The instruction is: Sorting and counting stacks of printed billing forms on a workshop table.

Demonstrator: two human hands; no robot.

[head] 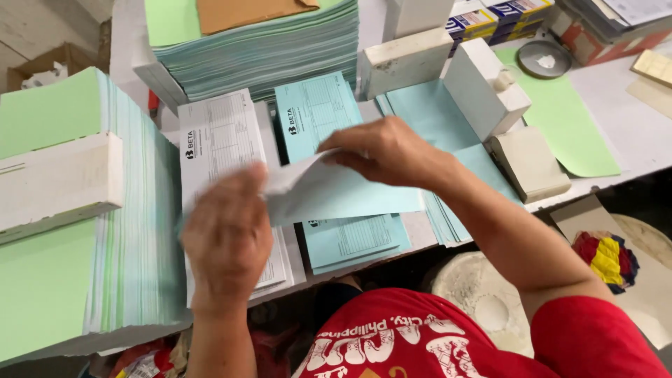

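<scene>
We see a white work table crowded with paper, and the largest thing on it is the tall stack of pale green and blue sheets at the left, weighted by a chipped white block laid across its top. Behind it, at the far edge, stands a second thick pile of blue-green sheets with a brown envelope on top. At the right lies a fanned spread of plain light blue sheets, pinned down by a white stone block and a cream block just beside it; a loose green sheet lies past them, near a round grey tin lid. In the middle sit two low piles side by side: a pile of white printed forms and a pile of light blue printed forms. Above these piles our hands meet over a single light blue sheet, lifted clear of the table and hiding much of the blue pile below. Our right hand pinches its upper edge between thumb and curled fingers. Our left hand shows its back to us, fingers bent down at the sheet's left corner and covering part of the white forms; we cannot tell how firmly it grips. Below the table edge, a bundle of red, yellow and blue cloth rests on the floor.
</scene>
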